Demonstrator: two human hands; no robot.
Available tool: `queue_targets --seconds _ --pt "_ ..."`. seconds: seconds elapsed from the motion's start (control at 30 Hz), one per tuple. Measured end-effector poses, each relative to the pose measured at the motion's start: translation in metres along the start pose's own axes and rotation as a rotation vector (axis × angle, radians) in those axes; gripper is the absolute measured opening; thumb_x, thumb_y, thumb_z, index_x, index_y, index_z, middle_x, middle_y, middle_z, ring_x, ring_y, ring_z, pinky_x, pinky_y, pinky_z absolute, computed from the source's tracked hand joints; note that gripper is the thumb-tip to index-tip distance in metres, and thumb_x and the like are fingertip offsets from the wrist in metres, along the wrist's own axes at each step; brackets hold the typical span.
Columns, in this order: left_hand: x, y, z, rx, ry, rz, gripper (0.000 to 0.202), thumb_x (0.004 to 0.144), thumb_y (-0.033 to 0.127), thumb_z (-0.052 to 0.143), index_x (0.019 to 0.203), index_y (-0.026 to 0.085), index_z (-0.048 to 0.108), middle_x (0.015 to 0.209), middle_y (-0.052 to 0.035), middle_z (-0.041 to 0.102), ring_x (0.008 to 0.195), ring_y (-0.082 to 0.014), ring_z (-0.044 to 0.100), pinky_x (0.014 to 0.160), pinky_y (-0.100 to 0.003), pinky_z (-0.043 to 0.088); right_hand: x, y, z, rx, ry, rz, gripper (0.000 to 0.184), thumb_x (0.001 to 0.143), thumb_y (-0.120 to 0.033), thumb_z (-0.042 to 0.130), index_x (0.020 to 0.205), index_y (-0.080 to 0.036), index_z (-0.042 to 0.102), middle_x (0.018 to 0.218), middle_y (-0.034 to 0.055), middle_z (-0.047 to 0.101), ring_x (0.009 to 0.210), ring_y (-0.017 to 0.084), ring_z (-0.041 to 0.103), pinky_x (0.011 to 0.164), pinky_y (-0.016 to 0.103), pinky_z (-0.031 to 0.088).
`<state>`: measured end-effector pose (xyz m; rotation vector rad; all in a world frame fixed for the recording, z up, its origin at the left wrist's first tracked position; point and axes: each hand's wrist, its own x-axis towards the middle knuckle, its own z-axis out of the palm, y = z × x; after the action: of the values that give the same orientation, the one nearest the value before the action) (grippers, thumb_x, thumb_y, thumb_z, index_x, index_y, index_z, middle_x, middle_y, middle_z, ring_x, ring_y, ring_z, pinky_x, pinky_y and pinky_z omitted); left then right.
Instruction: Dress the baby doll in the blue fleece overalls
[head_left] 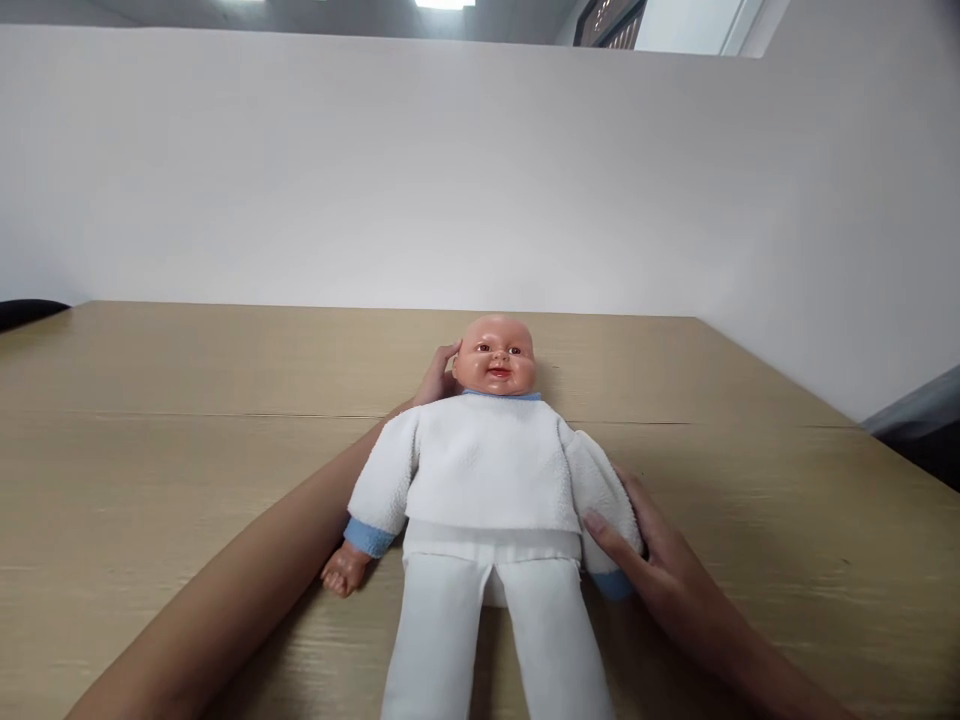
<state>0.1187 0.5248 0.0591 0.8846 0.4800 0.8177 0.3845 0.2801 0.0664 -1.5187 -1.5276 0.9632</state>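
Nearest, a bald plastic-headed doll in blue-trimmed white fleece and white trousers lies face-up on a broad tan wood-grain table; the bare right hand grasps its fleece sleeve; the partly hidden left hand touches its head, grip unclear.

A white wall backs the tan table, a ceiling light above

Ceiling lamp: blown-out glare at top
Wall: soft light, greyer toward corners
Doll: faintly glossy head, shadow on counter
Edges: wide-angle stretching
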Motion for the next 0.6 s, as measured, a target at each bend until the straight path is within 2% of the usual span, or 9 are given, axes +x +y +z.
queue_targets --seconds 0.1,0.3,0.6 --pt "0.005 0.002 -0.013 -0.014 0.050 -0.057 0.074 0.096 0.072 0.055 0.132 0.011 0.077 0.117 -0.0145 0.086 0.131 -0.0428 0.073 0.121 -0.053 0.050 0.000 0.003 0.001 -0.005 0.016 0.004 0.069 0.105 -0.068 0.062 0.163 -0.035 0.046 0.173 0.0083 0.050 0.160 0.033 0.044 0.135 0.057 0.032" --pt "0.009 0.002 -0.029 -0.022 0.005 -0.136 0.083 0.094 0.077 0.059 0.137 0.008 0.075 0.122 -0.0184 0.084 0.129 -0.0435 0.075 0.121 -0.051 0.051 -0.004 0.009 0.001 -0.093 0.045 0.011 0.066 0.103 -0.068 0.064 0.159 -0.037 0.048 0.166 0.0070 0.056 0.153 0.034 0.051 0.129 0.055 0.040" --pt "0.010 0.000 -0.029 -0.006 0.024 -0.120 0.076 0.095 0.073 0.064 0.136 0.011 0.076 0.121 -0.0164 0.085 0.128 -0.0432 0.075 0.120 -0.051 0.051 -0.005 0.012 0.002 -0.150 0.061 0.042 0.066 0.102 -0.070 0.064 0.158 -0.038 0.049 0.161 0.0049 0.061 0.149 0.035 0.056 0.124 0.050 0.047"
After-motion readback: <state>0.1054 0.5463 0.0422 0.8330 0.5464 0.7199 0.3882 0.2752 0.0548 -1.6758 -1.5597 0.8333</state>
